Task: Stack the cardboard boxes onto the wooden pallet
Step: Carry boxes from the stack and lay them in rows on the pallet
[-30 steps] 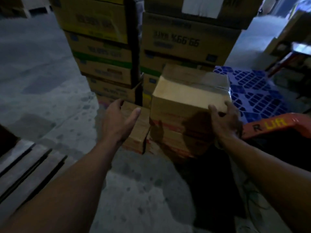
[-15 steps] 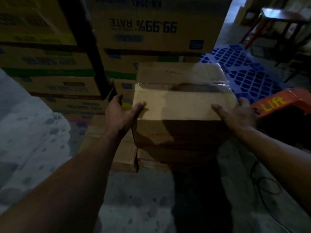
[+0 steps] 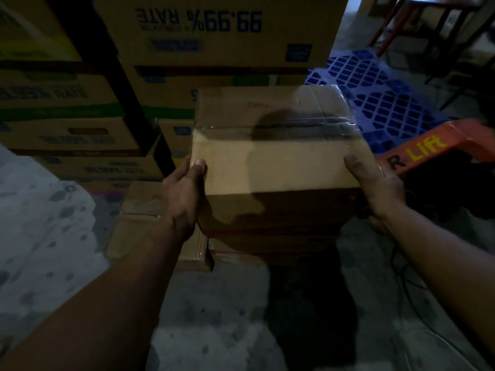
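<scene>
pickup step, by the look of it: the box (image 3: pixel 270 156), taped shut, is on or just above a lower stack (image 3: pixel 270 236), just left of the orange lift (image 3: pixel 428 148). the left hand (image 3: pixel 184 194) clamps its side far from the lift, thumb over the top edge. the right hand (image 3: pixel 380 188) clamps the side nearest the lift, thumb likewise. no wooden pallet shows. next: raise it level, then turn to find the wooden pallet.

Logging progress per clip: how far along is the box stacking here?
Done: nothing visibly; no wooden pallet in view. In hand: left hand and right hand grip the taped cardboard box by its sides. Left: carrying it over, then the boxes beneath.
</scene>
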`<move>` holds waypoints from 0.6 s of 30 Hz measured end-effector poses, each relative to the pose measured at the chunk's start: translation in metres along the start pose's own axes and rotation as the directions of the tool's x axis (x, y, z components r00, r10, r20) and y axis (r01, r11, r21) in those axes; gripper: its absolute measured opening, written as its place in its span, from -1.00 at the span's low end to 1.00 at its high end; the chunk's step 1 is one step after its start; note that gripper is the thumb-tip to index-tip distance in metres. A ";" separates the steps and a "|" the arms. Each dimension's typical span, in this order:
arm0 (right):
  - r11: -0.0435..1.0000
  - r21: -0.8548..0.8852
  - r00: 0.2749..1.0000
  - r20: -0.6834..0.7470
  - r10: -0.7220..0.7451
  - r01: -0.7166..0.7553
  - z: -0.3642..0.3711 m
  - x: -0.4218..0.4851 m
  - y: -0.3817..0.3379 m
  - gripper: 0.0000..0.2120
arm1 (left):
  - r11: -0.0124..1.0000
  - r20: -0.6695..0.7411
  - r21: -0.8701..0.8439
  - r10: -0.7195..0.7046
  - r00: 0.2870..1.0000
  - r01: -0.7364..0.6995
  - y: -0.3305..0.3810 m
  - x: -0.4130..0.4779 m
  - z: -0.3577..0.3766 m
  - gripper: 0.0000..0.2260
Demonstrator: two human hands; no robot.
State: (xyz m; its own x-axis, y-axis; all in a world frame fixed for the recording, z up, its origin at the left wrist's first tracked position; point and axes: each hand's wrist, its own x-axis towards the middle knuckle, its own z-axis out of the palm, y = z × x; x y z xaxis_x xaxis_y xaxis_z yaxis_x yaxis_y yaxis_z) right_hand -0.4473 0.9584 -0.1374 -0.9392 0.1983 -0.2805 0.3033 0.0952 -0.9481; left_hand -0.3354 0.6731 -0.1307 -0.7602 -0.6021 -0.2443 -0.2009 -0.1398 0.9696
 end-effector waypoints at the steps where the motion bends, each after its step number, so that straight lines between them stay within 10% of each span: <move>1: 1.000 -0.007 1.000 0.026 0.011 -0.011 -0.003 0.001 -0.002 -0.22 | 0.999 0.035 0.043 -0.004 0.999 0.002 -0.001 0.000 0.000 -0.62; 6: 0.996 0.001 0.987 0.135 0.083 -0.084 -0.020 0.002 0.004 -0.02 | 0.996 0.218 -0.046 -0.068 0.974 0.080 -0.021 -0.008 -0.004 -0.34; 18: 0.999 0.034 0.953 0.303 0.017 -0.029 -0.031 -0.003 0.005 -0.10 | 0.971 0.092 -0.238 0.011 0.996 0.011 -0.039 -0.057 -0.005 -0.68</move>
State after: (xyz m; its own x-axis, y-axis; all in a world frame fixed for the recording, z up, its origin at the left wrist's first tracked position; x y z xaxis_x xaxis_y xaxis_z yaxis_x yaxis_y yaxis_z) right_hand -0.4383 0.9884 -0.1366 -0.9386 -0.1046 -0.3288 0.3245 0.0564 -0.9442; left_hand -0.2809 0.7088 -0.1540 -0.8158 -0.5288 -0.2341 -0.0569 -0.3294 0.9425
